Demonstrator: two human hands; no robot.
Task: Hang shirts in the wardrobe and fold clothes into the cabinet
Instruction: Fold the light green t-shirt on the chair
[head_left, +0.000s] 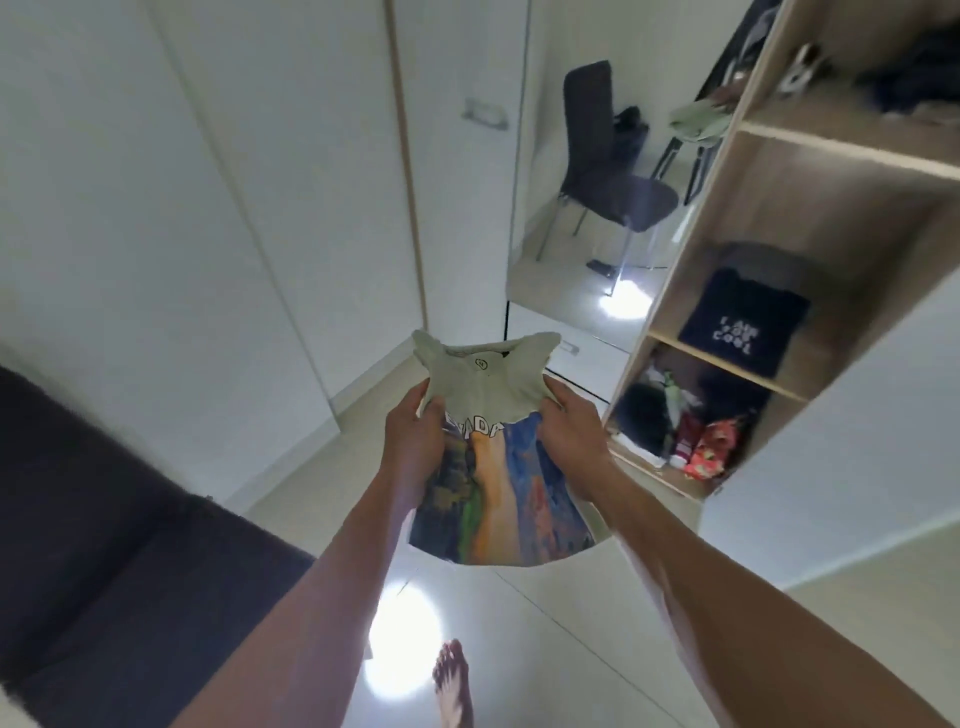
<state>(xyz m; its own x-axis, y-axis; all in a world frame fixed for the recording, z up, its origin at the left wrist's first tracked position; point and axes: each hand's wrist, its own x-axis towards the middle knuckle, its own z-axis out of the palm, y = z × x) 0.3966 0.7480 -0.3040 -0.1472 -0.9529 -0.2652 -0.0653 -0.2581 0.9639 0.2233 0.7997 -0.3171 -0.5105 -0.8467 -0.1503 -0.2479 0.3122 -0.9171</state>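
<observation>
White wardrobe doors behind, open wooden cabinet (810, 218) at my right. My left hand (415, 441) and right hand (569, 423) each pinch the pale-green printed T-shirt (493, 457) in mid-air; I'd keep the edges level for folding. Navy folded shirt (743, 322) seemingly reads "I AM TOO COOL".

The folded dark shirt (740, 325) on the middle shelf of the open cabinet (841, 156) carries white lettering, seen upside down and blurred; it seems to read "I AM TOO COOL". The printed shirt (493, 467) held up shows white letters, partly creased, of which only "VAD" is legible.
</observation>
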